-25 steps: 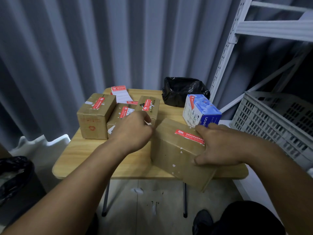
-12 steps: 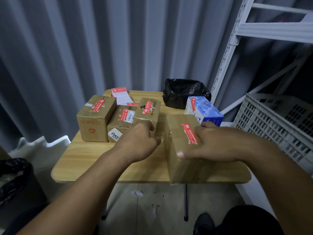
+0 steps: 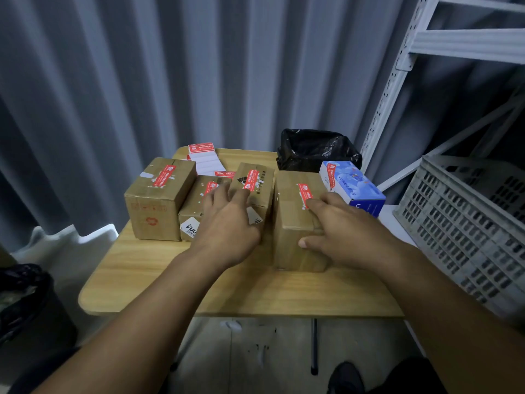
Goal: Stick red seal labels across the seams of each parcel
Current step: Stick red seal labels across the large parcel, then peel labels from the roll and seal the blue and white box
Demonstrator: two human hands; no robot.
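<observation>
**Both hands on labelled parcels**

Head view. Wooden bench (image 3: 199, 285).
- The right hand (image 3: 343, 231) grasps the parcel (image 3: 289, 223) over its near top edge, fingers on top and thumb on the near face.
- The parcel stands upright, right of centre, with a red label (image 3: 304, 193) on its top, the label's near end at the fingertips.
- The left hand (image 3: 227, 223) is released, fingers spread flat on the narrow box (image 3: 257, 180) and the low box (image 3: 191, 207), just beside the parcel.
- A tall box (image 3: 157, 203) at far left touches the low box.
- A blue box (image 3: 353, 184) sits behind the right hand.
- All the boxes carry red labels.
- A label stack (image 3: 203, 157) and a black bag (image 3: 315, 149) are at the far edge.
- A crate (image 3: 468, 223) is off to the right.
</observation>
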